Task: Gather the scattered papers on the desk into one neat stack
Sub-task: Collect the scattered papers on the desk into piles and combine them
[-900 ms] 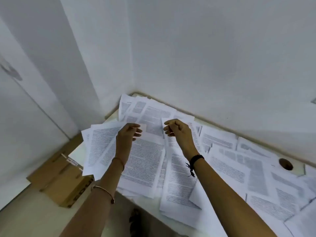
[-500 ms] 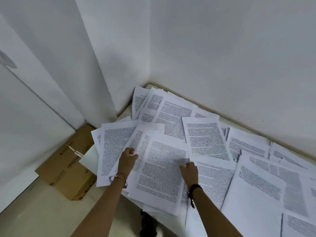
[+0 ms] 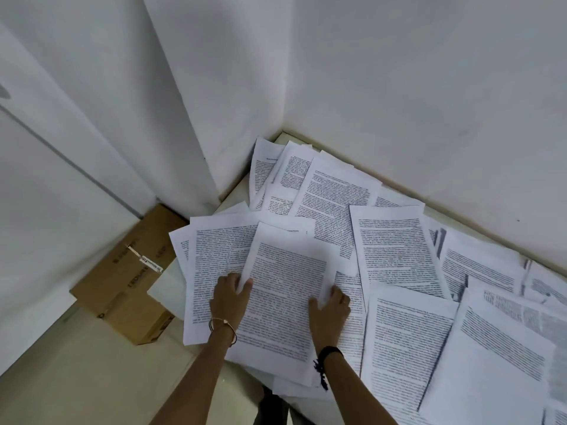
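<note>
Several printed sheets lie scattered and overlapping across the desk (image 3: 233,194), which fits into a white corner. One printed sheet (image 3: 285,289) lies on top near the front left. My left hand (image 3: 230,299) pinches its left edge, thumb on top. My right hand (image 3: 329,308) grips its right edge, which curls up slightly between thumb and fingers. Another sheet (image 3: 395,253) lies just right of it, and more sheets (image 3: 408,345) cover the desk toward the right edge of the view.
White walls (image 3: 399,87) close the desk in at the back and left. A brown cardboard box (image 3: 129,277) sits on the floor left of the desk. Papers overhang the desk's front left edge.
Both hands came down from the air onto the papers and took hold of the top sheet's two side edges. The view has shifted closer to the corner.
</note>
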`<action>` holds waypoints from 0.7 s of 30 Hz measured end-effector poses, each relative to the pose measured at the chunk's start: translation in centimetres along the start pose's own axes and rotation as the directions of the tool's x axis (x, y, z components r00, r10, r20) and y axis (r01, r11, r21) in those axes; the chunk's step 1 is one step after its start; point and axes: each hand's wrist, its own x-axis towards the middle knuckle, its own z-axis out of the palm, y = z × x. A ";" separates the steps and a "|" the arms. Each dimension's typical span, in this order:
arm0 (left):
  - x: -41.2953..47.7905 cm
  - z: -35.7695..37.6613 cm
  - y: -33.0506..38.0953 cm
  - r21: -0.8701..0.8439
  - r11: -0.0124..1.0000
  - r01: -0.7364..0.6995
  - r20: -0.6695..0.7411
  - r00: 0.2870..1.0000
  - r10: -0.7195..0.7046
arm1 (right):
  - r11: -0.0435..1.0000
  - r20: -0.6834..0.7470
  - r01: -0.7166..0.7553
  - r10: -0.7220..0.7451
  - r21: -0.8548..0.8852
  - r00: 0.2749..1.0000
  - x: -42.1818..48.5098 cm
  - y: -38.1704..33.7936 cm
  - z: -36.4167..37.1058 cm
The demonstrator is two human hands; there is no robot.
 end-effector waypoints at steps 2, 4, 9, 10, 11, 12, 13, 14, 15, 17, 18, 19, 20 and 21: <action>-0.3 0.1 0.2 -0.086 0.996 -0.020 0.022 1.000 0.022 | 0.997 0.070 0.011 -0.016 0.071 0.997 -0.1 -0.8 0.6; -0.8 0.3 0.7 -0.139 0.990 -0.020 0.043 0.999 0.026 | 0.989 0.170 0.017 -0.042 0.148 0.985 0.0 -1.2 1.2; -1.0 0.1 0.6 -0.103 0.991 -0.083 -0.096 0.993 0.073 | 0.973 0.122 -0.050 0.022 0.227 0.992 1.2 -1.2 0.7; -0.7 -0.5 0.3 -0.100 0.991 -0.084 -0.178 0.982 0.065 | 0.971 0.090 -0.041 0.020 0.234 0.996 1.3 -1.2 0.5; -0.1 -1.1 -0.2 -0.102 0.992 -0.071 -0.266 0.963 0.042 | 0.969 0.044 -0.041 0.031 0.245 0.999 1.5 -1.2 0.3; 0.3 -2.0 -0.8 -0.101 0.995 -0.016 -0.323 0.946 -0.018 | 0.964 -0.006 -0.050 0.053 0.260 0.999 1.5 -1.0 0.1; 0.9 -2.8 -1.6 -0.085 0.995 0.061 -0.355 0.931 -0.088 | 0.960 -0.045 -0.052 0.067 0.277 0.997 1.5 -0.8 -0.1; 1.3 -3.6 -2.4 -0.043 0.988 0.149 -0.360 0.920 -0.154 | 0.956 -0.068 -0.047 0.070 0.288 0.995 1.3 -0.1 -0.2; 1.6 -4.4 -3.2 0.005 0.978 0.207 -0.354 0.915 -0.192 | 0.956 -0.079 -0.033 0.059 0.291 0.995 1.1 0.5 -0.3; 2.2 -5.3 -4.3 0.053 0.975 0.218 -0.302 0.934 -0.192 | 0.961 -0.081 0.020 0.003 0.276 0.997 0.5 1.2 -0.5; 2.3 -5.3 -4.4 0.022 0.980 0.197 -0.265 0.946 -0.184 | 0.967 -0.065 0.052 -0.037 0.249 0.997 0.3 1.4 -0.4; 2.5 -5.1 -4.3 -0.035 0.984 0.173 -0.228 0.958 -0.177 | 0.975 -0.036 0.084 -0.078 0.207 0.996 0.1 1.3 -0.3; 2.6 -4.9 -4.0 -0.101 0.983 0.154 -0.195 0.966 -0.171 | 0.981 0.002 0.115 -0.117 0.158 0.993 0.0 1.1 -0.1; 2.5 -4.5 -3.6 -0.160 0.977 0.142 -0.170 0.971 -0.169 | 0.982 0.038 0.146 -0.152 0.117 0.988 -0.1 0.8 0.1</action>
